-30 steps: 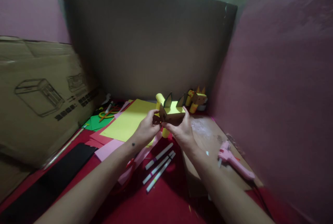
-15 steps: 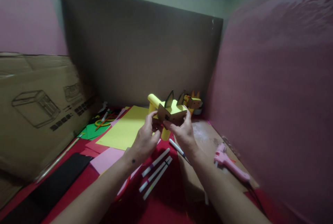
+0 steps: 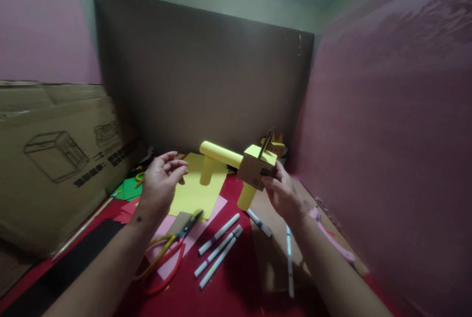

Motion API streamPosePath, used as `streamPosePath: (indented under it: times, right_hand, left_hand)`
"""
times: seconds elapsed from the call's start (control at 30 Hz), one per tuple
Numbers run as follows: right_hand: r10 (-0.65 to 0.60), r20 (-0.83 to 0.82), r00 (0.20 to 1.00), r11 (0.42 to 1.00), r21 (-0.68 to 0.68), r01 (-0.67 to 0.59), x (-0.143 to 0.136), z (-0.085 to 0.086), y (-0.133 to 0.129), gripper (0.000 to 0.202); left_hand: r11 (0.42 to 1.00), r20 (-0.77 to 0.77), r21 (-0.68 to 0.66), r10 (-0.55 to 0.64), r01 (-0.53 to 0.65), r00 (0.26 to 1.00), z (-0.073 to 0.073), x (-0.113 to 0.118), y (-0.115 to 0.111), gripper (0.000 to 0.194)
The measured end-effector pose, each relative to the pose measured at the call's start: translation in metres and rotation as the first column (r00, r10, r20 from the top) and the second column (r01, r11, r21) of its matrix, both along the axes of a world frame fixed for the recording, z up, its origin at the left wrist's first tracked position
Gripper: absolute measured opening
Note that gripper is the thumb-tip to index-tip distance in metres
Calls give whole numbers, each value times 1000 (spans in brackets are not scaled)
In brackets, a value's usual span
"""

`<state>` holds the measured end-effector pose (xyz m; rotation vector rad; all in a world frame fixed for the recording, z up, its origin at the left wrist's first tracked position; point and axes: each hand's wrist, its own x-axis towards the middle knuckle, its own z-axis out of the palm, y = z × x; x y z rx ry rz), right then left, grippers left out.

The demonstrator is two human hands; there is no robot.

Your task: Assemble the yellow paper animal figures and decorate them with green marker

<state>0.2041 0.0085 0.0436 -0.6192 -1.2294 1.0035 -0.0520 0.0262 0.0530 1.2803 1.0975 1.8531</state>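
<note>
A cardboard animal figure [image 3: 254, 167] is held up in front of me. Its boxy head has a yellow top and dark pointed ears, and a yellow paper tube body with tube legs runs off to the left. My right hand [image 3: 282, 189] grips the head's right side between thumb and fingers. Away from the figure on the left, my left hand [image 3: 162, 179] hangs with fingers loosely parted and nothing in it. Below it lie scissors [image 3: 182, 231] with yellow and red handles, beside several white markers [image 3: 219, 234].
Yellow sheets [image 3: 191, 194], pink paper [image 3: 217, 207] and green paper [image 3: 131, 189] spread over the red tabletop [image 3: 236, 277]. A pink glue gun [image 3: 332, 238] lies by my right forearm. At the back right stands another small figure [image 3: 278, 147]; a large cardboard box [image 3: 59, 135] borders the left.
My left hand has let go of the figure and moved left. My right hand has turned the figure, so its head now points right and the tube body shows. The scissors have come into view.
</note>
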Motion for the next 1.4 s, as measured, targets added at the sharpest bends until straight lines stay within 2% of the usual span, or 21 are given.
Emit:
streamPosePath:
  times: [0.13,0.3,0.5,0.6,0.77,0.83,0.93,1.0,1.07,1.13,1.2,1.3,1.4]
  right_hand:
    - [108,23,994,994,0,-108,14,0,-3,52]
    - [175,9,984,984,-12,-175,25,-10,2,53]
    - [209,-51,977,977,-32,-210,36,-17,7,47]
    - [228,-83,970,971,-49,-232,38,-18,10,42]
    - [284,-143,948,951,-85,-297,36,-15,20,35]
    - [303,-160,939,942,-102,-321,34,-12,26,33]
    - [321,-184,929,932,-115,-344,31,-7,36,31]
    - [327,-197,924,928,-117,-354,29,-5,45,29]
    - [334,-208,920,925,-116,-362,26,-4,54,28]
    - [338,-217,916,922,-118,-369,22,-4,63,26]
    - [343,-223,912,918,-126,-376,18,-6,72,23]
    - [355,-219,909,909,-146,-391,11,-10,85,20]
    - [365,-213,906,902,-160,-401,7,-12,93,21]
  left_hand:
    - [996,47,-70,-42,45,998,-4,-10,6,48]
    - [949,62,-153,-269,275,961,-6,-7,0,53]
    - [826,44,-80,-557,559,829,-11,-7,-3,60]
    - [764,67,-81,-637,640,768,-12,-7,-6,65]
    - [663,85,-167,-727,730,681,-12,0,-10,72]
    - [592,123,-207,-774,779,621,-10,4,-9,77]
    - [433,183,-214,-863,876,471,-1,7,-10,76]
    - [349,198,-179,-903,920,381,9,8,-10,81]
    - [305,210,-170,-918,937,337,19,8,-11,80]
    - [294,246,-199,-908,935,338,25,9,-10,73]
    - [324,285,-235,-878,917,383,27,10,-7,61]
    - [368,299,-274,-846,889,442,22,11,-2,41]
    - [378,282,-323,-837,868,470,16,13,2,35]
